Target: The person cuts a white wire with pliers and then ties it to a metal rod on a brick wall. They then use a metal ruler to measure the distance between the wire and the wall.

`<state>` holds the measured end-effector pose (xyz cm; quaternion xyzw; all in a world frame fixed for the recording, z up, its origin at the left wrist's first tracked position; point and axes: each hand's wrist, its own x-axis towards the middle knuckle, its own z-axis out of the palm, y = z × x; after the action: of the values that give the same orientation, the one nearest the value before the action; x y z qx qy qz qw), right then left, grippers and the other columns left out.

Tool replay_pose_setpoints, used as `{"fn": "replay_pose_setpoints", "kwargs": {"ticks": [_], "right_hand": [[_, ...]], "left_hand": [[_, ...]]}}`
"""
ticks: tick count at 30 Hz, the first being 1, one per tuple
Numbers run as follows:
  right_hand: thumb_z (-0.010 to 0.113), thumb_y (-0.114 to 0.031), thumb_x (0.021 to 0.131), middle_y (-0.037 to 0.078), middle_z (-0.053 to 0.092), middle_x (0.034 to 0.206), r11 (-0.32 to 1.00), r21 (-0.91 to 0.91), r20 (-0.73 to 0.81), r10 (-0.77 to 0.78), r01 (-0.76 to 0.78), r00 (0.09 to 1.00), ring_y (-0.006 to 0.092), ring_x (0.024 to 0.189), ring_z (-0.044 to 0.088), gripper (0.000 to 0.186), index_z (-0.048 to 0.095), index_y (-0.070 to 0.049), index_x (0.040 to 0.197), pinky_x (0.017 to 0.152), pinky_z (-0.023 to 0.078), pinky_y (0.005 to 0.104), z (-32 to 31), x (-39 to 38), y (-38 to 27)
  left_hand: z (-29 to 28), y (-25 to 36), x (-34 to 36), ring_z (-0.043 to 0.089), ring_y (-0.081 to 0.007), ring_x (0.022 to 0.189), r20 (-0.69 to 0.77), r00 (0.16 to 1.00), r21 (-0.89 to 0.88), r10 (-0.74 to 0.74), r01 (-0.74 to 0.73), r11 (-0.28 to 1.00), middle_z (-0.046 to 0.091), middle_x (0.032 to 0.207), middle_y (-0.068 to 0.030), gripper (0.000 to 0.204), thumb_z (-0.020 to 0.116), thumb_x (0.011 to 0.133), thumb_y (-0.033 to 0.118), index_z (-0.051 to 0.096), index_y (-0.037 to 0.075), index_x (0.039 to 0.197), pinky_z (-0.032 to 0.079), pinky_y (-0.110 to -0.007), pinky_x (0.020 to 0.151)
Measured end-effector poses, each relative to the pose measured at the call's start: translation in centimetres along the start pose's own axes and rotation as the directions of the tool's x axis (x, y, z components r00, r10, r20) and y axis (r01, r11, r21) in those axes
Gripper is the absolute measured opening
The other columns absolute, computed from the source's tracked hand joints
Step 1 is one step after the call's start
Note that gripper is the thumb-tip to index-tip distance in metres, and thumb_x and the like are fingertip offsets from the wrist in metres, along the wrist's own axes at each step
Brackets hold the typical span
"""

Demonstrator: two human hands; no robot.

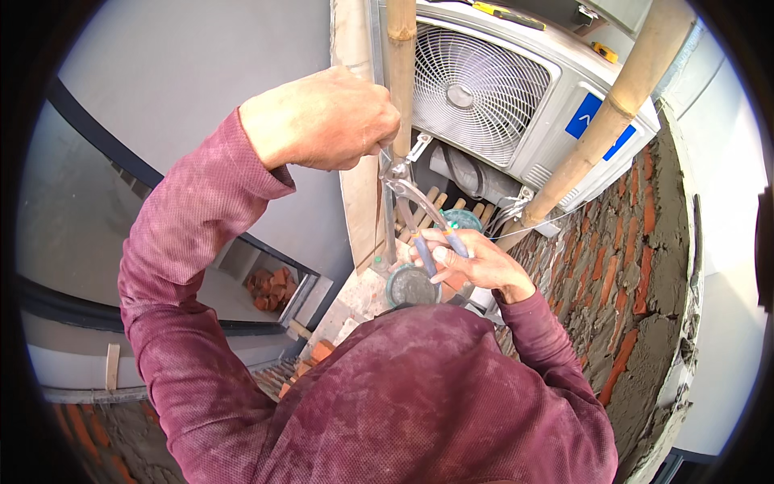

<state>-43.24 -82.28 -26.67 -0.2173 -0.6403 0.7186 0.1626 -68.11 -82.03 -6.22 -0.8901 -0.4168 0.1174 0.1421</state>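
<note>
My right hand (488, 266) grips a pair of pliers (422, 202) by their blue-grey and orange handles, which stand apart. The pliers' metal jaws point up and away from me, at a small metal piece beside the upright bamboo pole (401, 73). I cannot make out whether they clamp it. My left hand (322, 119) is raised just left of that pole, its fingers curled closed above the jaws. What it pinches, if anything, is hidden. A light metal bracket (419, 148) shows behind the pole, under the air conditioner's outdoor unit (528, 93).
A second bamboo pole (609, 121) slants across the unit's right side. A yellow-handled tool (508, 14) and a yellow tape measure (605, 52) lie on top. Below are buckets, one of grey mortar (413, 286). A mortar-smeared brick wall (613, 282) stands right, a grey wall (218, 73) left.
</note>
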Motion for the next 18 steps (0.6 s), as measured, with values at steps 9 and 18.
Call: {"fn": "replay_pose_setpoints", "kwargs": {"ticks": [9, 18], "right_hand": [[0.055, -0.035, 0.101, 0.008, 0.063, 0.113, 0.994, -0.098, -0.007, -0.043, 0.042, 0.999, 0.0168, 0.103, 0.061, 0.047, 0.054, -0.001, 0.134, 0.082, 0.058, 0.0322, -0.90, -0.14, -0.14], [0.054, -0.033, 0.102, 0.008, 0.064, 0.115, 0.993, -0.099, -0.044, -0.071, 0.066, 0.997, 0.0164, 0.099, 0.063, 0.045, 0.054, -0.001, 0.134, 0.080, 0.057, 0.0309, 0.04, 0.07, 0.30]], "left_hand": [[0.17, 0.41, 0.76, 0.067, -0.0344, 0.070, 0.007, 1.000, -0.038, 0.005, -0.005, 0.999, 0.067, 0.069, -0.0145, 0.008, 0.070, 0.080, 0.012, 0.070, 0.005, 0.077, 0.054, -0.043, 0.064], [0.43, 0.34, 0.03, 0.067, -0.0351, 0.070, -0.021, 0.998, -0.095, 0.058, -0.060, 0.994, 0.065, 0.067, -0.0143, 0.005, 0.070, 0.078, 0.009, 0.069, 0.005, 0.076, 0.053, -0.043, 0.063]]}}
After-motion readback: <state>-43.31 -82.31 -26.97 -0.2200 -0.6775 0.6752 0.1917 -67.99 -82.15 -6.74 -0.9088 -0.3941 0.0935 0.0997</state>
